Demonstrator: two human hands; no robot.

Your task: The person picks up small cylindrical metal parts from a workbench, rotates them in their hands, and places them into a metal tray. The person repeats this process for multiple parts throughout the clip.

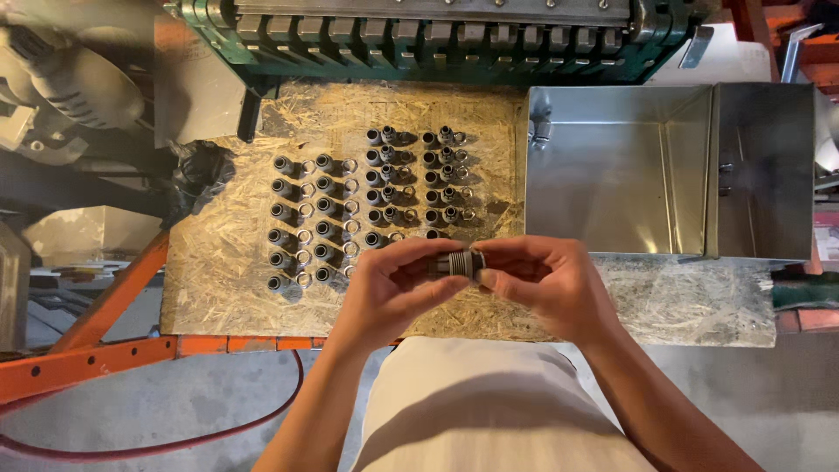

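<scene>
We're at a chipboard bench top point(227, 297), & we place everything off that board. Biggest item: green machine w/ a row of metal blocks point(419, 35) running along the board's far edge. Next, a shiny sheet-metal bin point(612, 166) sits on the board's far right corner, w/ a second metal box point(765, 166) just beside it, further right. Under the board's near-left edge runs an orange steel frame point(105, 350); a red hose point(175, 437) loops on the floor below that.

On the board's middle: rows of small dark fittings point(323, 218) each paired w/ a loose ring on the left block, & assembled-looking fittings point(419, 175) in the block just right of them.

Over the board's near edge we hold a small threaded metal fitting point(461, 264) between both hands. Our left hand point(393, 284) pinches one end w/ thumb & fingertips; our right hand point(542, 280) pinches the other end, fingers curled close round it. Most of the part is hidden by the fingers, so its exact shape we can't tell.

Handling, as we judge it: rigid, fairly dense for its size, prob. a bit slick on smooth faces, not fragile. Best hold looks to be on the plain barrel ends, keeping fingertips off the threads in the middle.
</scene>
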